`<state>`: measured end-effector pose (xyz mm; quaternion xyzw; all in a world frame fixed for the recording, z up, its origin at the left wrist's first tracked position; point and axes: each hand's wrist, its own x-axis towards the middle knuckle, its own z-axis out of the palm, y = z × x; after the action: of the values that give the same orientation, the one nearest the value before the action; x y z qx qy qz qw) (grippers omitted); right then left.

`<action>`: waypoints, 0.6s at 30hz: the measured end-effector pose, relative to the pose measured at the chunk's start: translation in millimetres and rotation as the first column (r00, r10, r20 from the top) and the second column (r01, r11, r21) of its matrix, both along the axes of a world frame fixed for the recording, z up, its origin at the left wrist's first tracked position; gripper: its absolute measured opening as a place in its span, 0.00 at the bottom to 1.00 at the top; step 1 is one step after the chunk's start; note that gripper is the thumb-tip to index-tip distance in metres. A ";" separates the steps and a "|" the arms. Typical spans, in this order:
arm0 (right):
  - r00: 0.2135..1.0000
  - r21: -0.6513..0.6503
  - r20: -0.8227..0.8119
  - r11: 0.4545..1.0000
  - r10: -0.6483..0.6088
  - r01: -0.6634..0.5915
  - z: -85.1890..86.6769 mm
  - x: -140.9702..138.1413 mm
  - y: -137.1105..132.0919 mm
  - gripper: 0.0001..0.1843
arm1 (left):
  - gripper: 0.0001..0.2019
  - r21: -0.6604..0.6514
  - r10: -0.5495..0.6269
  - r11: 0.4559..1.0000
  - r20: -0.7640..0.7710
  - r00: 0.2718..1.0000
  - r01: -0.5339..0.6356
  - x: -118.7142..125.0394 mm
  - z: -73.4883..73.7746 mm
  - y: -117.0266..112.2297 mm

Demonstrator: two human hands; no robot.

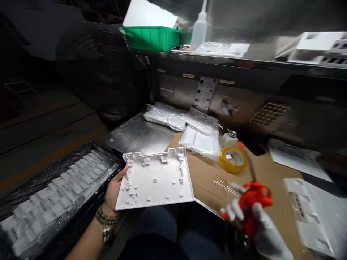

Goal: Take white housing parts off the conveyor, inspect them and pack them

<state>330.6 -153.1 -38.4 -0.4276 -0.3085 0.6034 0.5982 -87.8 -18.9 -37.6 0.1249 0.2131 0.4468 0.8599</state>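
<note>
My left hand [113, 193], bare with a bead bracelet at the wrist, grips the left edge of a flat white plastic panel [157, 178] and holds it level over my lap, its ribbed inner side up. My right hand [258, 224], in a white glove, is closed on the handle of an orange air blow gun [253, 202] whose thin nozzle points up and away, right of the panel. The gun's tip is blurred.
A black crate [54, 191] lined with plastic film holds several white panels at my left. On the cardboard-covered bench lie a yellow tape roll [233, 160], bagged white parts [202, 141] and another white panel [317, 213]. A green bin [150, 38] and squeeze bottle [199, 30] stand on the shelf.
</note>
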 end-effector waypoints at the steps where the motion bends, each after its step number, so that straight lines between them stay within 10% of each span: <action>1: 0.981 -0.027 0.075 0.984 0.178 -0.177 -0.2 -18.3 -2.4 0.34 | 0.32 -0.071 0.090 0.993 -0.099 0.991 -0.097 -20.5 -5.9 -11.0; 5: 0.583 -0.310 0.445 0.728 0.680 -0.612 -4.1 -87.0 -7.5 0.36 | 0.34 -0.311 0.190 0.876 -0.482 0.855 -0.369 -96.8 -33.0 -63.7; 8: 0.266 -0.508 0.644 0.661 0.717 -0.553 -10.7 -126.9 -8.4 0.29 | 0.34 -0.324 0.095 0.869 -0.633 0.769 -0.374 -127.9 -63.0 -92.6; 11: 0.019 -0.615 0.718 0.646 0.696 -0.452 -13.4 -149.5 -6.8 0.27 | 0.25 -0.125 0.101 0.908 -0.861 0.499 -0.400 -134.5 -95.4 -101.3; 15: -0.020 -0.620 0.727 0.644 0.686 -0.447 -6.1 -149.5 0.0 0.30 | 0.12 0.147 0.217 0.943 -0.951 0.218 -0.300 -127.2 -112.2 -91.7; 18: 0.026 -0.600 0.733 0.665 0.679 -0.445 -0.3 -137.2 3.8 0.30 | 0.08 0.307 0.313 0.950 -0.932 0.181 -0.060 -118.4 -106.4 -82.3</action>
<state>193.4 -149.2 -38.7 -0.5883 -0.6703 0.4509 -0.0357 -206.1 -101.2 -144.0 0.4364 0.6725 0.3886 0.4541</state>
